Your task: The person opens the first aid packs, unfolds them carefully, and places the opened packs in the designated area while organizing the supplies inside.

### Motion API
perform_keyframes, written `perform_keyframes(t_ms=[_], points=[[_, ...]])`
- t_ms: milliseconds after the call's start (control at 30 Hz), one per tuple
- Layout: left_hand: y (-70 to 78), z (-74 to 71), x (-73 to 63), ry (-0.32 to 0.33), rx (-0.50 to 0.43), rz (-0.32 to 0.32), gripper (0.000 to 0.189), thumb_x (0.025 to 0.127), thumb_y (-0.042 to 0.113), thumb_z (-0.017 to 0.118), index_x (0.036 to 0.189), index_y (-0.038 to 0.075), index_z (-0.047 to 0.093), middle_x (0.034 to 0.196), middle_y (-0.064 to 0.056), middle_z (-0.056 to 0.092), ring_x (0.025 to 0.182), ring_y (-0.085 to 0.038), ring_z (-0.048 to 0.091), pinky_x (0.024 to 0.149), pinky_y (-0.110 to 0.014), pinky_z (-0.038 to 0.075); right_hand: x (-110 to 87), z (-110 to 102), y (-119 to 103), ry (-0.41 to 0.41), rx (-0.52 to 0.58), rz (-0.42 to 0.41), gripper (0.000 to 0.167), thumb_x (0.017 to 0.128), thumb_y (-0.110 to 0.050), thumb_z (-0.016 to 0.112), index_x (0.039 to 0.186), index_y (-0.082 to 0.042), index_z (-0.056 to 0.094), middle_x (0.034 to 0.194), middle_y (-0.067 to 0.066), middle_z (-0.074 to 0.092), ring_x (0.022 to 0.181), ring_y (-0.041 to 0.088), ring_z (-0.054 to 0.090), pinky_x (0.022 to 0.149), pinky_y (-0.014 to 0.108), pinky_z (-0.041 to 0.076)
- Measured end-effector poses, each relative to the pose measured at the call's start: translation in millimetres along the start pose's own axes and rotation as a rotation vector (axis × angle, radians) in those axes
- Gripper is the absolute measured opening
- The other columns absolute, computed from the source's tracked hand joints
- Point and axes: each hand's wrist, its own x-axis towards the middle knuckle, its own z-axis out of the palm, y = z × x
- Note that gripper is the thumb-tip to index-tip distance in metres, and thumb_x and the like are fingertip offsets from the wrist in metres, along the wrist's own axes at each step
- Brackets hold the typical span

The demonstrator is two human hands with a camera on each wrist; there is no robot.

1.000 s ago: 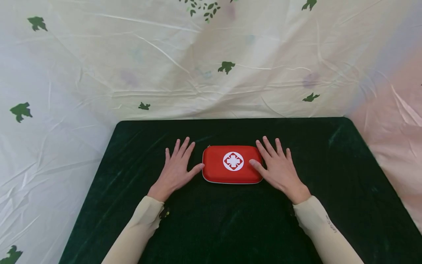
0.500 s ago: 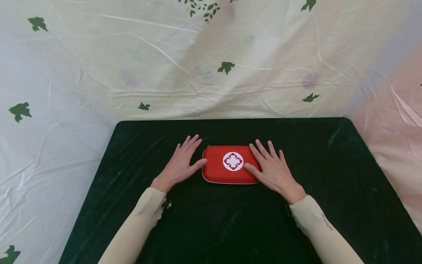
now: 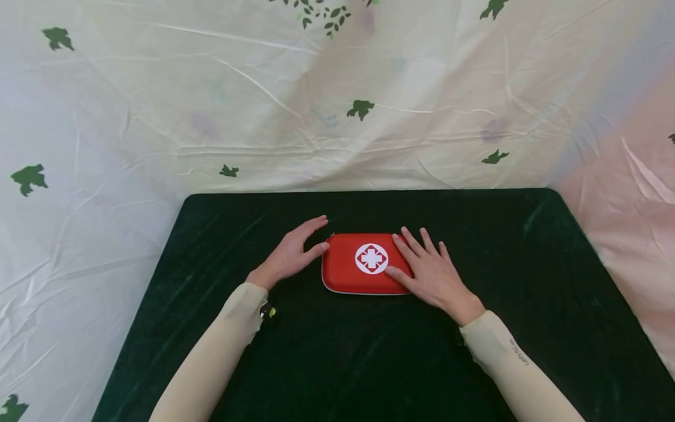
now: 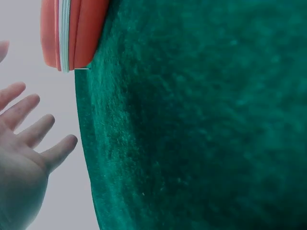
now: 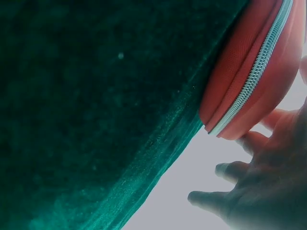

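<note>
A red zippered first-aid case (image 3: 345, 272) with a white cross emblem lies flat on the dark green cloth, closed. My left hand (image 3: 287, 255) is at its left end, fingers extended, the thumb overlapping the case's upper left edge in the head view. In the left wrist view the fingers (image 4: 36, 132) are spread beside the case, apart from it. Over the right end is my right hand (image 3: 435, 278), fingers spread, thumb beside the emblem. It hides the case's right edge. The silver zipper (image 5: 254, 72) shows along the side in the right wrist view.
The green velvet cloth (image 3: 337, 363) covers a table with rounded far corners. Behind it hangs a pale, wrinkled curtain (image 3: 274, 105) printed with green birds and leaves. A dark band with a small bright part (image 3: 268, 311) shows at the left cuff.
My left hand has turned inward, its fingers drawing together and moving right toward the case's far left corner. The right hand has slid left, farther over the case. The case stays in place.
</note>
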Motion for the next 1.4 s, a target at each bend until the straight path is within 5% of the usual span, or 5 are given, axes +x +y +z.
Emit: perform_keyframes(t_ms=[533, 1067, 1400], points=[[-18.0, -2.4, 25.3, -0.060, -0.342, -0.093, 0.047, 0.105, 0.016, 0.061, 0.151, 0.013, 0.052, 0.147, -0.004, 0.059, 0.135, -0.022, 0.055, 0.113, -0.048, 0.044, 0.4, 3.4, 0.3, -0.016, -0.019, 0.012, 0.089, 0.097, -0.073, 0.046, 0.167, -0.024, 0.019, 0.175, 0.004, 0.007, 0.157, 0.043, 0.002, 0.118, 0.074, 0.010], [-20.4, -3.8, 40.2, -0.229, -0.374, -0.132, 0.040, 0.107, 0.017, 0.055, 0.148, 0.013, 0.057, 0.145, -0.007, 0.060, 0.132, -0.026, 0.054, 0.114, -0.050, 0.042, 0.0, 5.2, -0.9, -0.017, 0.011, 0.014, 0.089, 0.097, -0.072, 0.047, 0.167, -0.026, 0.019, 0.175, 0.002, 0.006, 0.158, 0.042, 0.004, 0.118, 0.073, 0.012], [-21.8, -2.8, 43.0, -0.225, -0.327, -0.162, 0.036, 0.108, 0.012, 0.052, 0.143, 0.012, 0.061, 0.143, -0.009, 0.060, 0.123, -0.027, 0.055, 0.113, -0.050, 0.042, -0.8, 3.8, 1.0, -0.027, 0.030, 0.017, 0.088, 0.097, -0.074, 0.045, 0.167, -0.027, 0.018, 0.175, 0.002, 0.004, 0.158, 0.041, 0.004, 0.118, 0.073, 0.011]])
